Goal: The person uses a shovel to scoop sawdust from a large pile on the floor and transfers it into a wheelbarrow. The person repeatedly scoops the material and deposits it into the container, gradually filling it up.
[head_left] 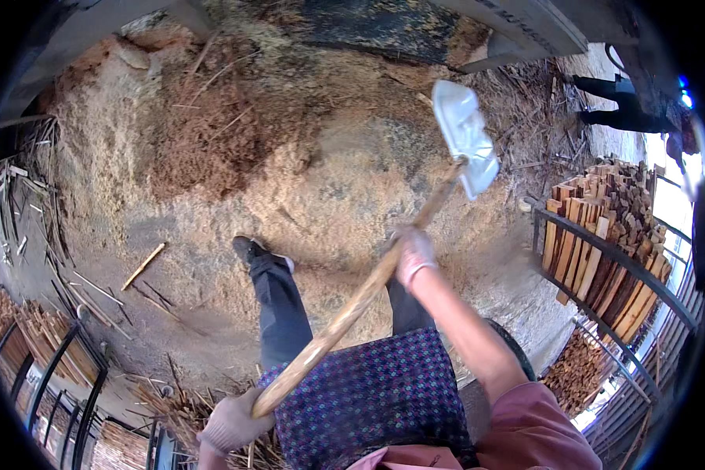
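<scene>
Across my body I hold a shovel with a long wooden handle (341,325) and a wide, pale, shiny blade (464,133). The blade is blurred and hangs over the sawdust at the upper right. My left hand (236,421), in a light knitted glove, is closed round the handle's butt end near my left hip. Farther up the shaft, my right hand (413,254), also gloved and smeared by motion, grips it with the arm stretched forward. Loose tan sawdust (352,188) covers the ground ahead of my feet, with a darker reddish heap (207,133) to the left.
Stacked wooden slats (603,243) stand in a metal rack at the right. Another person (630,102) stands at the far right. A loose stick (142,266) lies to my left, and metal frames with timber (51,345) are at the lower left. Overhead beams (517,31) cross the far edge.
</scene>
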### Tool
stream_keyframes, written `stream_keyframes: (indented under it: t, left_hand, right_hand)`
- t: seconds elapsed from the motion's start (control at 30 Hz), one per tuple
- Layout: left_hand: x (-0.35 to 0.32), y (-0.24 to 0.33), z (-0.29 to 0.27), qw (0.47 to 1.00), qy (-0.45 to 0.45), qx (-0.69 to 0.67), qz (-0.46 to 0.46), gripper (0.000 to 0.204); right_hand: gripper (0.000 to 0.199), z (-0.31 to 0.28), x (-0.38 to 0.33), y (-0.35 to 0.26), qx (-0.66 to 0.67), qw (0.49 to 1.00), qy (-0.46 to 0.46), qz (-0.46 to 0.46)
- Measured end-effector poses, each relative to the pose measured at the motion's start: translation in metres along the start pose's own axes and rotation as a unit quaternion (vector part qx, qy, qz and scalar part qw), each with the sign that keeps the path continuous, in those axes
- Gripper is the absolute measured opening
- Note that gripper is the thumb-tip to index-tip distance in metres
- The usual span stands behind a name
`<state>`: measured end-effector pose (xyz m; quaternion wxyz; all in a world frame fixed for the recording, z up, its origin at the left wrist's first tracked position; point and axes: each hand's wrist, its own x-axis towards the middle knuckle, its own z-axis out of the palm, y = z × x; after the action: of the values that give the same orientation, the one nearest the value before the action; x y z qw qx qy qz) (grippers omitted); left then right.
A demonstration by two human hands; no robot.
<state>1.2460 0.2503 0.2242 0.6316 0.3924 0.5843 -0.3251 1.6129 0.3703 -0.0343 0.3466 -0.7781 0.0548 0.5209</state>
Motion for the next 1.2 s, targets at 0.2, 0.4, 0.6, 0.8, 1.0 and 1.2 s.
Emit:
stream_keyframes:
  t: [0.2, 0.4, 0.6, 0.8, 1.0, 1.2]
  left_hand:
    - [-0.151, -0.147, 0.017, 0.956, 0.143, -0.256, -0.022, 0.039]
    - [-0.215, -0.215, 0.121, 0.942, 0.217, -0.197, -0.165, 0.045]
    - [-0.148, -0.228, 0.350, 0.906, 0.389, 0.054, -0.159, 0.058]
    - [-0.135, -0.170, 0.469, 0.904, 0.367, 0.012, -0.220, 0.061]
    - [-0.150, -0.129, 0.505, 0.929, 0.085, -0.283, -0.224, 0.050]
    - [-0.108, -0.102, 0.530, 0.905, -0.017, -0.341, -0.255, 0.049]
  right_hand:
    - [0.011, 0.150, -0.214, 0.083, -0.017, 0.986, -0.148, 0.076]
    - [0.020, 0.145, -0.290, 0.152, -0.116, 0.942, -0.272, 0.156]
    - [0.010, -0.045, -0.258, 0.187, 0.056, 0.846, -0.378, 0.371]
    - [0.019, -0.141, -0.152, 0.204, -0.175, 0.977, -0.067, 0.104]
    - [0.011, -0.191, -0.156, 0.299, -0.087, 0.917, -0.128, 0.367]
    - [0.013, -0.196, -0.202, 0.426, -0.153, 0.809, -0.250, 0.509]
